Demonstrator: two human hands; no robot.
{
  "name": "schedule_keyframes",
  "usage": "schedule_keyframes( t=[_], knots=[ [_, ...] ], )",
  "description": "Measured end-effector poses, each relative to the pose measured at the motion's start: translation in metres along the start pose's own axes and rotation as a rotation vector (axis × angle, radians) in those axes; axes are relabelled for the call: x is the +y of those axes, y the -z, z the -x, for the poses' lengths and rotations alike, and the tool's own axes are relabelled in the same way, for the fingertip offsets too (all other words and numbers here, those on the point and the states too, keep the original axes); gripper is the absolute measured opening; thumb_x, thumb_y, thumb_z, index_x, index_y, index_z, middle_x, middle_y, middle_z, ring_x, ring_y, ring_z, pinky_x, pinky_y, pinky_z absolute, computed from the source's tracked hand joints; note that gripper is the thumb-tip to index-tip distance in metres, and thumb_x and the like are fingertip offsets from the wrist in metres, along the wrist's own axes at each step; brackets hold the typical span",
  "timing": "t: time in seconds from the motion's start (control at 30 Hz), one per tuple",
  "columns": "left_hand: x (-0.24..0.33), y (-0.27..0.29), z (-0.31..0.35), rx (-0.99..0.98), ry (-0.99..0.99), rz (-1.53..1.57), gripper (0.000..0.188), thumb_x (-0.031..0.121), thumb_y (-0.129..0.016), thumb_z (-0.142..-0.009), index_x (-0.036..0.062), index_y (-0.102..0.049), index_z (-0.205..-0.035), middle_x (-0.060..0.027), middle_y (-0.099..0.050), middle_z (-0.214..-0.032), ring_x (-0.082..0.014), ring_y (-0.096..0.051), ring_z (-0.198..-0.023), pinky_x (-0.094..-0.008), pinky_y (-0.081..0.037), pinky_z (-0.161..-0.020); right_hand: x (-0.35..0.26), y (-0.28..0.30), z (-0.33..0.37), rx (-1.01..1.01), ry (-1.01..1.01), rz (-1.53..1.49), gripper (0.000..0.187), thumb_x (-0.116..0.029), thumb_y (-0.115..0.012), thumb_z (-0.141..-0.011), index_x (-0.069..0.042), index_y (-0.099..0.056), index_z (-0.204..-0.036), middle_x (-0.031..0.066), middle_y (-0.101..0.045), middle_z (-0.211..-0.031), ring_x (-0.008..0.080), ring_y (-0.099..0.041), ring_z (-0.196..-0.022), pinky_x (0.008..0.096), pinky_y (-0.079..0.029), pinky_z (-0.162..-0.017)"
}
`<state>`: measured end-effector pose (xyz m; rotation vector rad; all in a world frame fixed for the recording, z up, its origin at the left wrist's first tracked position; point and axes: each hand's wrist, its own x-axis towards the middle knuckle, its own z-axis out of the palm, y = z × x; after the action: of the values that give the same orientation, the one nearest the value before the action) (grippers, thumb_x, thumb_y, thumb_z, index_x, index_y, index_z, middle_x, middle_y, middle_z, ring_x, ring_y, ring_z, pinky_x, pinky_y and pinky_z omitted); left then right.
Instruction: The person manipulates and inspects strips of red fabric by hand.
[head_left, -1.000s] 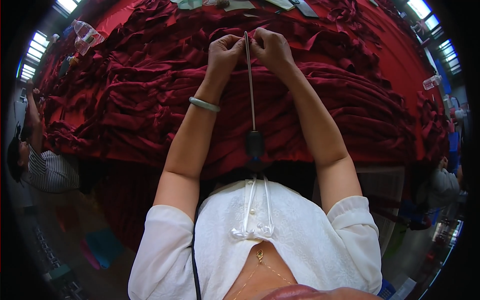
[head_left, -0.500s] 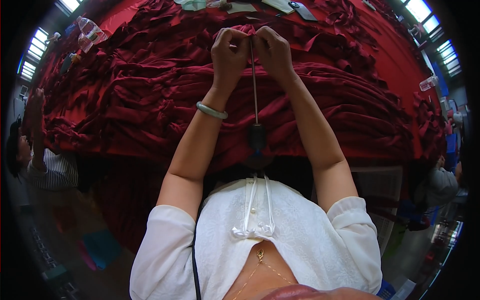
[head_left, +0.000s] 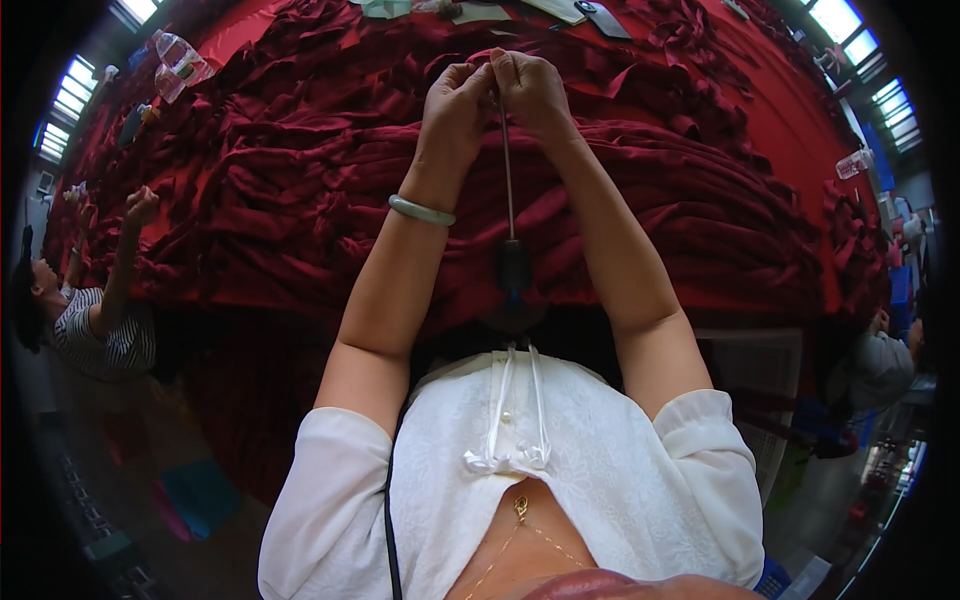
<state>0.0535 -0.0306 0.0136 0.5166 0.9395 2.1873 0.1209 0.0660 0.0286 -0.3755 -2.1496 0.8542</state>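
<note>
Both of my hands meet at the upper middle, at the top of a thin metal rod (head_left: 508,180). The rod has a black handle (head_left: 514,264) at its lower end, by the near table edge, and looks like a long screwdriver. My left hand (head_left: 458,105), below a pale green bangle (head_left: 422,210), pinches dark red cloth at the rod's tip. Touching it, my right hand (head_left: 533,92) has its fingers closed at the same spot. My fingers hide most of the pinched cloth and the rod's tip. Heaped dark red cloth (head_left: 300,190) lies beneath and around my forearms.
Plastic bottles lie at the far left (head_left: 180,65) and right (head_left: 856,163) of the red-covered table (head_left: 790,120). A phone (head_left: 603,20) rests at the back. People sit at the left (head_left: 100,320) and right (head_left: 875,360) edges. A pale crate (head_left: 750,350) stands below the table at right.
My hands have drawn together, and the right fingers have turned inward over the rod's tip. Less of the pinched cloth shows. The person at left has raised a forearm.
</note>
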Motion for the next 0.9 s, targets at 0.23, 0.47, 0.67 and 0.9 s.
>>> schedule_keyframes(
  t=[0.23,0.47,0.67,0.9],
  knots=[
    [-0.006,0.005,0.024,-0.005,-0.026,0.019,0.01,0.007,-0.062,-0.089,0.0044,-0.052,-0.091,-0.0035,-0.058,-0.079,-0.009,-0.053,-0.068,-0.0197,-0.043,-0.062,-0.005,0.004,0.027,0.019,0.009,-0.1,0.04,-0.029,-0.047,-0.097,0.001,-0.057,-0.072,0.0107,-0.052,-0.054,0.0148,-0.051,-0.051,0.0318,-0.04,-0.049],
    [-0.005,0.01,0.006,-0.02,0.135,0.136,0.011,0.016,-0.06,-0.091,0.0068,-0.055,-0.086,-0.001,-0.058,-0.076,-0.0091,-0.052,-0.063,-0.0221,-0.044,-0.056,-0.002,-0.004,0.007,-0.031,-0.147,-0.17,0.045,-0.035,-0.048,-0.094,-0.001,-0.059,-0.067,0.0154,-0.058,-0.057,0.0296,-0.058,-0.053,0.0391,-0.044,-0.053],
    [0.007,0.006,0.003,-0.106,0.069,0.039,0.013,0.018,-0.06,-0.091,0.0067,-0.063,-0.096,-0.0019,-0.063,-0.082,-0.0106,-0.06,-0.072,-0.0217,-0.048,-0.06,-0.01,-0.002,0.057,0.054,-0.02,-0.056,0.039,-0.029,-0.051,-0.095,0.0,-0.055,-0.07,0.0062,-0.047,-0.053,0.0099,-0.039,-0.051,0.0327,-0.035,-0.049],
    [-0.012,0.006,0.04,-0.037,0.001,-0.011,0.009,0.012,-0.061,-0.09,0.0062,-0.057,-0.097,0.0005,-0.06,-0.083,-0.0057,-0.054,-0.066,-0.0195,-0.045,-0.055,-0.003,0.0,0.016,0.014,-0.151,-0.104,0.043,-0.039,-0.05,-0.092,-0.001,-0.06,-0.075,0.0194,-0.06,-0.068,0.0363,-0.06,-0.065,0.0437,-0.043,-0.057]
  ],
)
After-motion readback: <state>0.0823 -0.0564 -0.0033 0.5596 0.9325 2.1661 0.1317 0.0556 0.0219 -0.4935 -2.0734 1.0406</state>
